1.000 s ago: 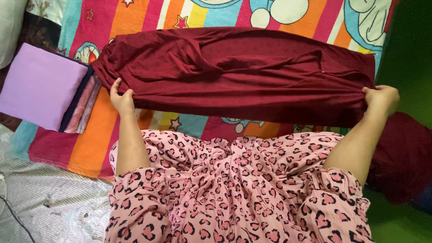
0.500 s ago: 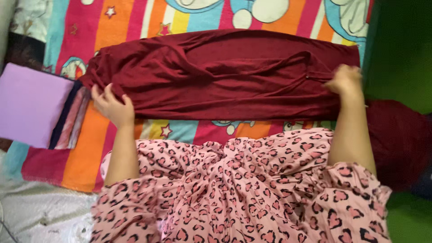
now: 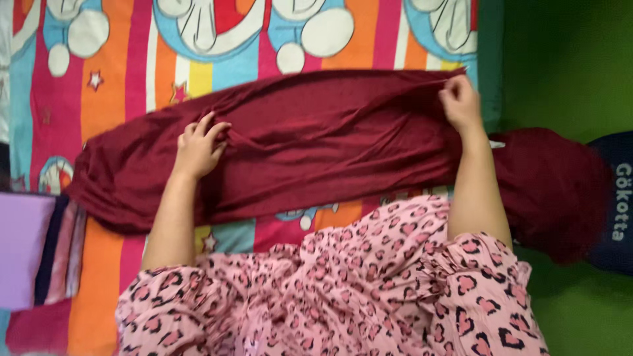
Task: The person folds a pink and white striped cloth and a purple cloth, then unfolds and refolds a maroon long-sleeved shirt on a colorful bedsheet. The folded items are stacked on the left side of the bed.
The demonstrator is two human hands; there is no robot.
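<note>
Nearest you: pink leopard-print sleeves (image 3: 343, 290) fill the bottom of the view, both forearms reaching up out of them.

Your left hand (image 3: 198, 148) lies palm down on the maroon cloth (image 3: 316, 138), left of its middle. Fingers (image 3: 210, 126) slightly spread, tips bent into a bunch of folds; they press and gather the fabric, not a full clamp.

Your right hand (image 3: 460, 102) is at the cloth's upper right corner. Fingers together, pinched on the top hem, which lifts a little into a ridge there.

The cloth lies as a long band across the striped cartoon sheet (image 3: 145, 59), tilted: left end lower, right end higher. It runs under both hands, and its left end goes well past your left hand, towards the stack. Creases run from your left fingers rightward. The near edge runs just above the sleeves; the far edge runs from your right hand down to the left.

Left edge of view: a folded stack (image 3: 39, 254), lilac piece on top, dark and pink layers showing at its side, just beside the cloth's left end, partly cut off by the frame.

Right: a second maroon heap (image 3: 560, 191) on the green surface (image 3: 567, 66), touching a dark blue garment (image 3: 616, 198) at the frame edge, close to your right forearm.

Open room: bare sheet beyond the cloth's far edge, wide on the left. Green surface open beyond the sheet's right edge.
</note>
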